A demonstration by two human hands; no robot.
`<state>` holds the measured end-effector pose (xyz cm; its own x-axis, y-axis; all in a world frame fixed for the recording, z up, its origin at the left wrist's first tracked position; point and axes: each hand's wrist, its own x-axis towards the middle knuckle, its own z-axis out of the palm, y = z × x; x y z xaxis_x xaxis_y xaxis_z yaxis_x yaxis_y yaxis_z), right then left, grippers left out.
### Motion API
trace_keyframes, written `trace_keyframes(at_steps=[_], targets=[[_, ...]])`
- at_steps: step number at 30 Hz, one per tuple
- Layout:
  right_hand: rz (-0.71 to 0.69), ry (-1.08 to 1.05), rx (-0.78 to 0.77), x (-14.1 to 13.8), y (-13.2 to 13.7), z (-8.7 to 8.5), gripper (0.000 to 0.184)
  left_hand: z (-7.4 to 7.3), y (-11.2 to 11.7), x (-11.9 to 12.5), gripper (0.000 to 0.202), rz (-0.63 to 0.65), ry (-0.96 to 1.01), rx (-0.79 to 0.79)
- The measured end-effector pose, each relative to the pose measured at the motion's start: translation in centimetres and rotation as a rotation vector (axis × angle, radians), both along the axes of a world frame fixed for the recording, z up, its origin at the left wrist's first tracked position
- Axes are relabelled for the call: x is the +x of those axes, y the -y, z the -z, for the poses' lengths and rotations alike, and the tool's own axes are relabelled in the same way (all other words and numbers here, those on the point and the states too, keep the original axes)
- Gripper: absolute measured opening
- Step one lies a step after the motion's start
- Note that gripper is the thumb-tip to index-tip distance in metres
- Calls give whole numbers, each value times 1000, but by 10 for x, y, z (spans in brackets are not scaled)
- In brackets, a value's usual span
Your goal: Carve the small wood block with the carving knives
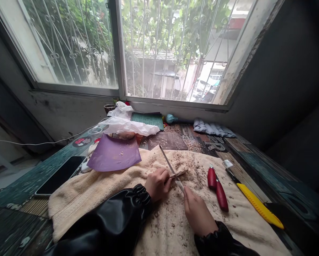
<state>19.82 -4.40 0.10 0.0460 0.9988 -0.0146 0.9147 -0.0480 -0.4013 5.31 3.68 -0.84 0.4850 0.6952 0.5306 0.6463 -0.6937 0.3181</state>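
My left hand point(157, 184) is closed around a thin wooden stick point(178, 174) whose tip points right over the beige towel point(101, 192). A long thin rod point(166, 160) rises from the same hand toward the window. My right hand point(197, 212) is closed on a small carving knife, and its pale blade point(179, 185) rests against the stick. Wood shavings point(191, 167) lie scattered on the towel around both hands.
Two red-handled tools point(218, 188) and a yellow utility knife point(258, 206) lie right of my hands. A purple sheet point(114, 154), a dark phone point(60, 175), plastic bags point(127, 124), a green cutting mat point(148, 119) and grey cloth point(212, 128) sit farther back below the window.
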Motion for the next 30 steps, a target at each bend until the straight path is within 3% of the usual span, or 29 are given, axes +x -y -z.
trace_keyframes(at_steps=[7, 15, 22, 30], targets=[[-3, -34, 61, -4, 4, -2, 52, -1, 0, 0, 12, -10, 21, -27], [-18, -44, 101, -4, 4, 2, 52, -1, -1, -1, 10, -15, 42, -55], [-26, -117, 63, -1, 6, 0, 56, -5, -9, -9, 10, 157, 26, -86], [-74, -172, 92, 2, 4, 10, 52, -5, -9, -10, 12, 191, 36, -89]])
